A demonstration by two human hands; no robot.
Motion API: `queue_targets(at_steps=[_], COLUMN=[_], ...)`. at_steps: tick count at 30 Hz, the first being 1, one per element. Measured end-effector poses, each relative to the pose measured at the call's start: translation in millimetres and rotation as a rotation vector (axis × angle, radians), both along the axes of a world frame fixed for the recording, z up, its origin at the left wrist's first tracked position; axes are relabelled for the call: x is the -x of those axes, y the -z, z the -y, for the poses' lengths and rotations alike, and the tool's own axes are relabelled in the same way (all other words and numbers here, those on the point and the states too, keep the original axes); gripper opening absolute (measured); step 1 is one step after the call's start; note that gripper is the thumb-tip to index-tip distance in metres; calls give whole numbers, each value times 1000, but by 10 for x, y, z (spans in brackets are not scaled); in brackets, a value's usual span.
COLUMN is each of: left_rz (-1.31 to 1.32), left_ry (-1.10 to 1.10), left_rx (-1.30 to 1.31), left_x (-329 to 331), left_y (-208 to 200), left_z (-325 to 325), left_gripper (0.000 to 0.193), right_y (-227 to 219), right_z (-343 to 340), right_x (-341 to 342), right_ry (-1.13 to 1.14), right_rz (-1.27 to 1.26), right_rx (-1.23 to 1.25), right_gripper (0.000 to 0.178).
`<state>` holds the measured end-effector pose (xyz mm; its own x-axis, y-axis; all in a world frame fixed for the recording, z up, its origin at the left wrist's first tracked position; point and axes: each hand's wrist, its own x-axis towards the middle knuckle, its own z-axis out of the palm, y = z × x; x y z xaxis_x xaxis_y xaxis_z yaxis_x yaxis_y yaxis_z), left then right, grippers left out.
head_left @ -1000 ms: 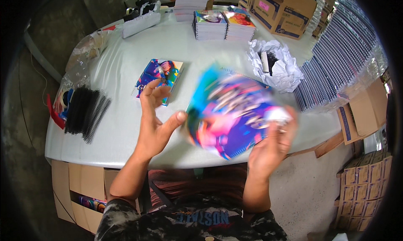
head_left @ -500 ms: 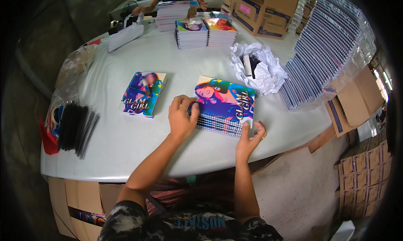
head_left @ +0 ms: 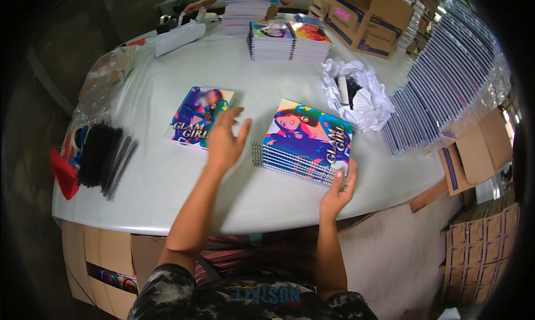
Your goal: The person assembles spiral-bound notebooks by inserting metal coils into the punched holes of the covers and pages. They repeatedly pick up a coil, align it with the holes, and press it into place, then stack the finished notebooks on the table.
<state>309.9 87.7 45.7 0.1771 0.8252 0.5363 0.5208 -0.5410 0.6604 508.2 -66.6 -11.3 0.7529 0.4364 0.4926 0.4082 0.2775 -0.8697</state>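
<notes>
A fanned stack of spiral notebooks (head_left: pixel 306 139) with colourful covers lies in front of me, its wire bindings staggered along the near side. My right hand (head_left: pixel 337 193) grips the stack's near right corner, thumb on the front edge and fingers along the right side. To the left, a smaller pile of matching notebooks (head_left: pixel 192 116) rests on the table. My left hand (head_left: pixel 224 139) is at that pile's right edge, fingers apart and holding nothing; whether the fingertips touch the cover I cannot tell.
Black binding wires (head_left: pixel 106 158) lie at the left beside a red object (head_left: pixel 64 173). Crumpled white paper (head_left: pixel 376 100) and a tall notebook stack (head_left: pixel 446 75) stand right. Notebook piles (head_left: pixel 271 47) and a cardboard box (head_left: pixel 365 22) are at the back, near another person's hand (head_left: pixel 192 8).
My left hand has left the fanned stack and moved left to the smaller notebook pile. My right hand stays at the stack's corner. The whole view has shifted slightly.
</notes>
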Motion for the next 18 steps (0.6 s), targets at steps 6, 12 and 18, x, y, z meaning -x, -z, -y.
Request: queue_targets(at_steps=[6,12,18], left_rz=[-680,-164,882], left_ry=[-87,-20,249], left_rx=[-300,165,324], left_x=[1203,1562,1075], left_y=[343,159,-424], left_z=[5,-195,263], left_gripper=[43,20,32], right_y=[40,-75,-593], right_z=[39,-29,-138], right_x=[79,482,1135], right_ry=[287,163,-936], right_rz=[406,460,-713], right_rx=[-71,-245,-12], right_gripper=[47,43,43])
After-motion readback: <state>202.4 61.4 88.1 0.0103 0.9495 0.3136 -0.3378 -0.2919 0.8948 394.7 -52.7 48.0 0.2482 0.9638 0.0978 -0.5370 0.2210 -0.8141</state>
